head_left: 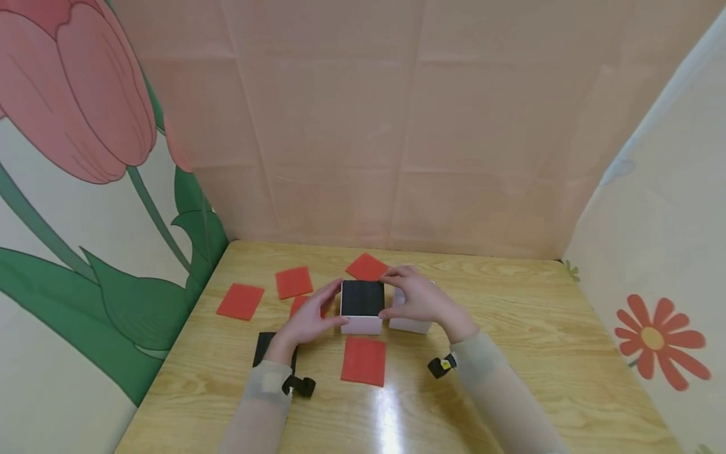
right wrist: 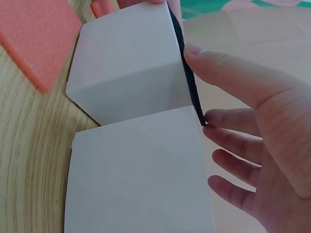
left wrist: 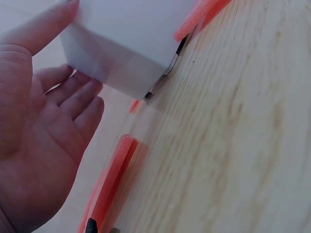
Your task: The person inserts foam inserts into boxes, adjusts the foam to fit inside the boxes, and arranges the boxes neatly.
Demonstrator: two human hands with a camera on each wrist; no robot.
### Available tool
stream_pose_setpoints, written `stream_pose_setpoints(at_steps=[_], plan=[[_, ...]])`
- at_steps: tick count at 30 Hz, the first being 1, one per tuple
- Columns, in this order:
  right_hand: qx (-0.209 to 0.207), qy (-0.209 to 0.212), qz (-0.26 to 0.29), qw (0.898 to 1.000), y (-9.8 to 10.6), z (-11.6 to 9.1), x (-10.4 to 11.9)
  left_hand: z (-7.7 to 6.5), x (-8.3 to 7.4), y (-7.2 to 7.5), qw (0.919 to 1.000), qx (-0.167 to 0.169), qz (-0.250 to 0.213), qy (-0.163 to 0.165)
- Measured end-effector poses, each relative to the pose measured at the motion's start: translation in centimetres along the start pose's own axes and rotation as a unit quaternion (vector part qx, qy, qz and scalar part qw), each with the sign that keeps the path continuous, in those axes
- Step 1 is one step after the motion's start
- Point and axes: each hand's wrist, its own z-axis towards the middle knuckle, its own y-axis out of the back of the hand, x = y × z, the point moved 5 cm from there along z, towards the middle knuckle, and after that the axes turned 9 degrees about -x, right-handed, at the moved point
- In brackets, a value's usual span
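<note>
A white box [head_left: 361,325] stands between my hands with a black foam square [head_left: 363,297] lying on its top. My left hand [head_left: 309,320] holds the box at its left side, thumb at the front corner and fingers toward the back. At the right edge of the black foam, the thumb and index fingertip of my right hand [head_left: 418,297] touch it, while its other fingers [right wrist: 233,167] extend freely. Under the right hand is a second white box [right wrist: 138,174], close beside the first and partly covered in the head view.
Several red foam squares lie around the boxes, one in front [head_left: 363,361], one behind [head_left: 367,267] and others to the left [head_left: 241,301]. Another black piece [head_left: 264,345] is partly hidden under the left wrist. Fabric walls [head_left: 397,126] border the wooden table [head_left: 510,302].
</note>
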Motion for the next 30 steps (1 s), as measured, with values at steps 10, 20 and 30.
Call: stream_pose_setpoints(at_steps=[10,20,30], plan=[[-0.004,0.002,-0.005,1.000,-0.6,0.4,0.0,0.0,0.2,-0.1,1.0000,-0.004,0.000,-0.005],[-0.010,0.018,0.000,1.000,-1.1,0.5,0.1,0.1,0.3,0.0,1.0000,-0.001,-0.003,-0.007],[-0.008,-0.004,0.014,1.000,-0.4,0.2,-0.3,0.1,0.3,0.0,1.0000,-0.004,0.001,-0.009]])
